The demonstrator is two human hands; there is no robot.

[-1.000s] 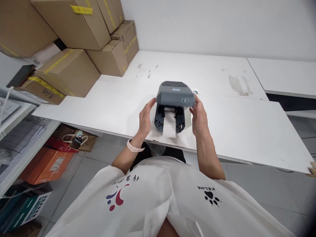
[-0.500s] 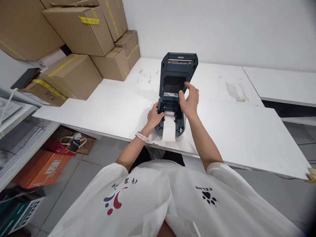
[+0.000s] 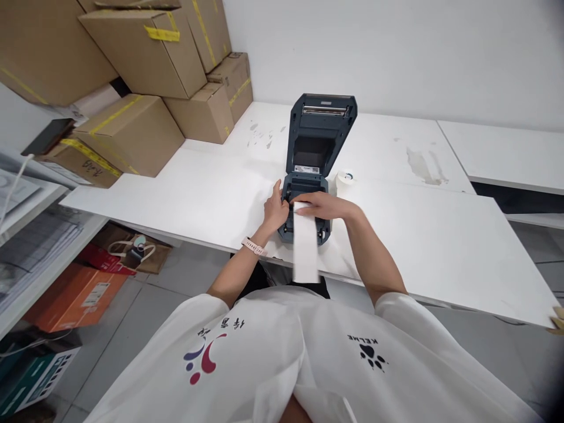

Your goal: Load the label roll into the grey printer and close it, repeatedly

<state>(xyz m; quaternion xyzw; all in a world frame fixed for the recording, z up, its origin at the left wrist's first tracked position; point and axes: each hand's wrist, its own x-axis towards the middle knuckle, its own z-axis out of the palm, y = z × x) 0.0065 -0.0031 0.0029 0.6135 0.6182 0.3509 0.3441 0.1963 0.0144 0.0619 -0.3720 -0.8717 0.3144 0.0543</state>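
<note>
A dark label printer (image 3: 323, 234) stands near the table's front edge, its lid (image 3: 323, 130) raised. My left hand (image 3: 275, 210) grips the left wall of its base, thumb on the inner side. Over the base, my right hand (image 3: 326, 205) reaches in from the right with its fingers closed on a white label paper strip (image 3: 305, 249). The strip hangs forward past the table edge, its lower end blurred. Most of the printer's inside is hidden by my right hand and the paper. Just right of the printer lies a white paper roll (image 3: 345, 178).
Cardboard boxes (image 3: 132, 138) with yellow tape are stacked on the left of the white table (image 3: 405, 235). A white wall (image 3: 388, 53) rises behind. Below left are shelves (image 3: 48, 235), an orange box (image 3: 77, 296) and a paper bag (image 3: 152, 247) on the floor.
My right hand has come down from beside the raised lid to the base and taken hold of the paper strip. The strip reaches farther forward, and the roll at the right is uncovered.
</note>
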